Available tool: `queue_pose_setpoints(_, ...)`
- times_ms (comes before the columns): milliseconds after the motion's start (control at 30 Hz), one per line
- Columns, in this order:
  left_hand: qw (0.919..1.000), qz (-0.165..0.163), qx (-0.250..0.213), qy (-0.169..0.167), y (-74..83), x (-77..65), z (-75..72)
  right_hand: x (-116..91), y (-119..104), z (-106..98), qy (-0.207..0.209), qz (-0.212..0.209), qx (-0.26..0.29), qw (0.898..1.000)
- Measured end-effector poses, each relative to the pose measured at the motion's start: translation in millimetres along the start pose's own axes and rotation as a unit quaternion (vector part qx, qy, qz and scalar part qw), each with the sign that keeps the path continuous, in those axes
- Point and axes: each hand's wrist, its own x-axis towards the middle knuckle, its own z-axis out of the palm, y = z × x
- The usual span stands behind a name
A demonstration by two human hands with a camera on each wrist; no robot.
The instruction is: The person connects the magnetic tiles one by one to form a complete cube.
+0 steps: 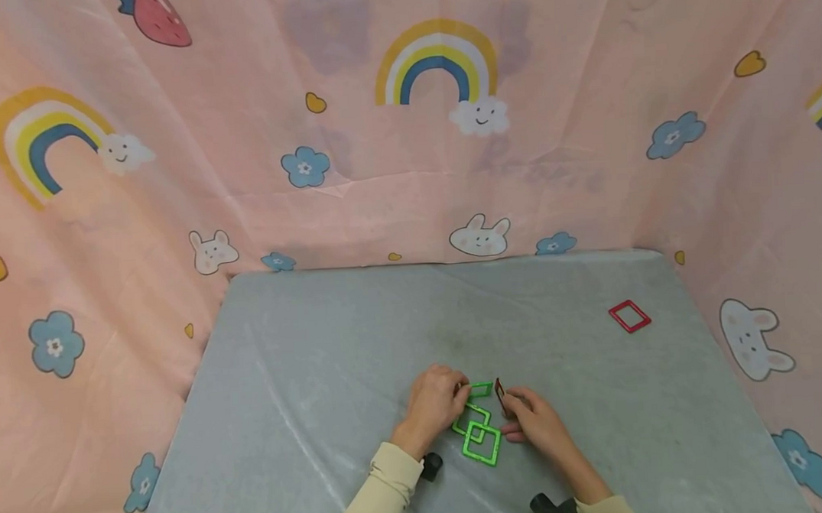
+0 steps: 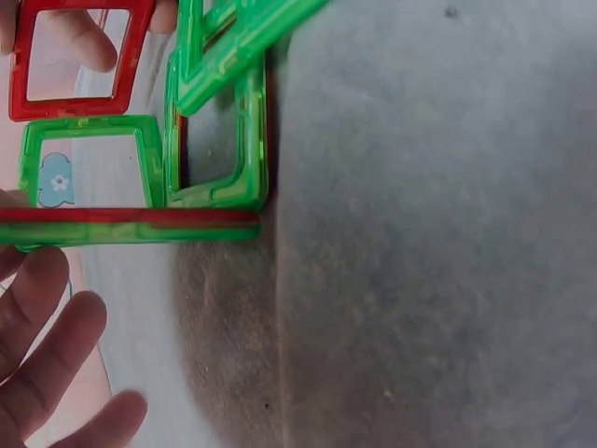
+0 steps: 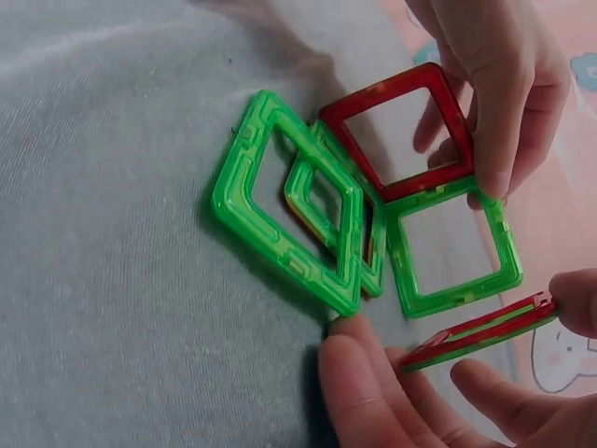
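My left hand [image 1: 434,405] grips an upright square magnetic tile, whose red frame [image 3: 378,91] faces the right wrist camera; its edge is red and green in the left wrist view. A green upright square tile [image 3: 505,238] stands at the far side, one edge against the red-faced tile. My right hand [image 1: 541,427] pinches another red-and-green square tile [image 3: 480,327] between thumb and fingers, edge-on to the right wrist camera. Between the hands, a green square frame [image 1: 480,458] partly overlaps a second green frame [image 1: 487,414]. A little red shows beneath the green there.
A red square frame [image 1: 631,330] lies on the grey cloth-covered table [image 1: 319,352], toward its far right corner. Behind and at both sides hangs a pink printed curtain [image 1: 354,221].
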Motion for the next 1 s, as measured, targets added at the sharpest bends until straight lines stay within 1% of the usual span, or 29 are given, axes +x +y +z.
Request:
queue_pose_setpoints(100,0.9999,-0.005,-0.006,-0.011,0.3,-0.8,-2.4,0.0,-0.4,0.9,-0.001,0.012,0.008,1.000)
queue_pose_setpoints(233,0.9988,-0.017,-0.023,-0.039,1.7,-2.2,-7.9,0.4,-0.6,1.9,-0.006,0.024,0.015,1.000)
queue_pose_setpoints(367,0.9943,-0.037,-0.036,-0.093,2.4,-2.5,-11.9,-0.1,-1.3,2.8,-0.008,0.025,0.014,1.000)
queue_pose_setpoints(467,0.9896,-0.061,-0.046,-0.122,3.0,-2.4,-12.2,-0.2,-2.8,3.2,-0.008,0.034,0.014,0.999)
queue_pose_setpoints(667,0.9868,-0.092,-0.061,-0.118,5.5,-3.1,-11.1,-1.8,-3.1,3.4,-0.011,0.053,0.021,0.998)
queue_pose_setpoints(800,0.9856,-0.095,-0.060,-0.127,7.3,-1.9,-10.9,-3.0,-2.3,3.4,-0.012,0.057,0.033,0.998)
queue_pose_setpoints(1000,0.9859,-0.064,-0.020,-0.153,11.6,-1.5,-9.3,-4.4,-1.8,3.6,-0.016,0.057,0.039,0.997)
